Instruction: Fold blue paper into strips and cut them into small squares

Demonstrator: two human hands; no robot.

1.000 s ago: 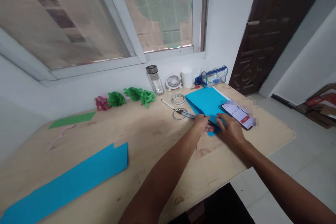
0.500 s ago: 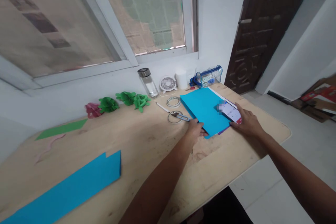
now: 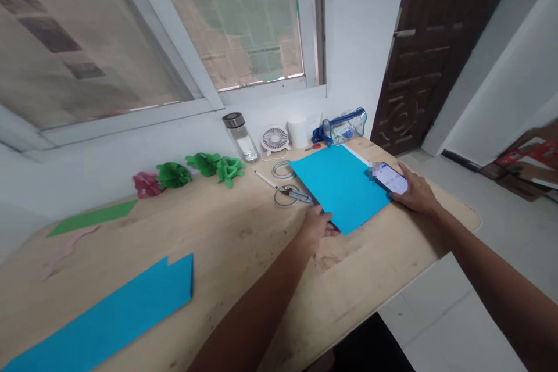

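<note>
My left hand (image 3: 317, 225) is closed on the near left edge of a blue sheet of paper (image 3: 342, 186), thumb on top and fingers underneath. The sheet lies over other paper, of which a white edge (image 3: 355, 153) shows at the back. My right hand (image 3: 414, 189) grips a phone (image 3: 392, 179) along its right side, at the right edge of the sheet; a timer shows on its screen. Thread snips with a light-blue handle (image 3: 299, 195) lie just beyond my left hand, beside a ring-shaped coil (image 3: 283, 170) and a white pen (image 3: 265, 178).
A folded blue paper strip (image 3: 117, 314) lies at the front left, with a green strip (image 3: 93, 218) behind it. Green paper shapes (image 3: 174, 176), a glass bottle (image 3: 242, 138), a small fan (image 3: 275, 139), a white roll (image 3: 298, 133) and a clear pouch (image 3: 346, 126) stand along the wall.
My right hand has shifted the phone slightly right and back, toward the sheet's edge. The blue sheet, held in my left hand, has slid and turned a little, covering the purple paper at its front.
</note>
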